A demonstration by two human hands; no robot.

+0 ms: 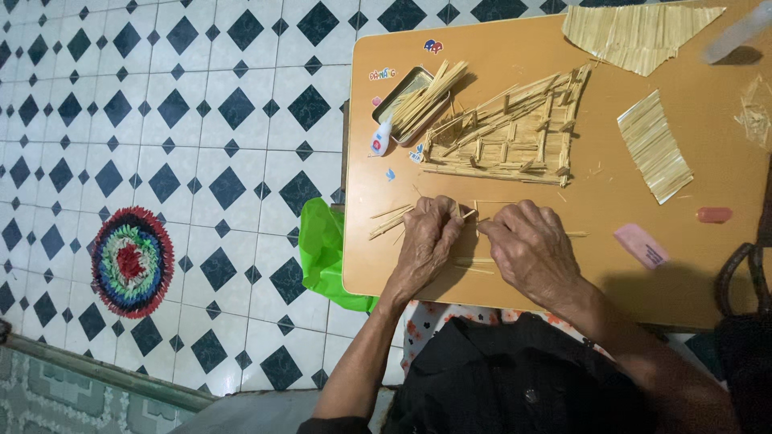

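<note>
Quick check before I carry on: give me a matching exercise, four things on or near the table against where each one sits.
Things:
1. Metal tin of sticks
2. Pink eraser
3. Green bag
4. Round rug

Places:
A. on the tiled floor, far from the table
B. hanging off the table's edge beside the left hand
C. on the table past the right hand, beside a small red piece
D. on the table next to the stick frame, with a small glue bottle against it

Pairs: 1-D, 2-C, 3-B, 4-A
</note>
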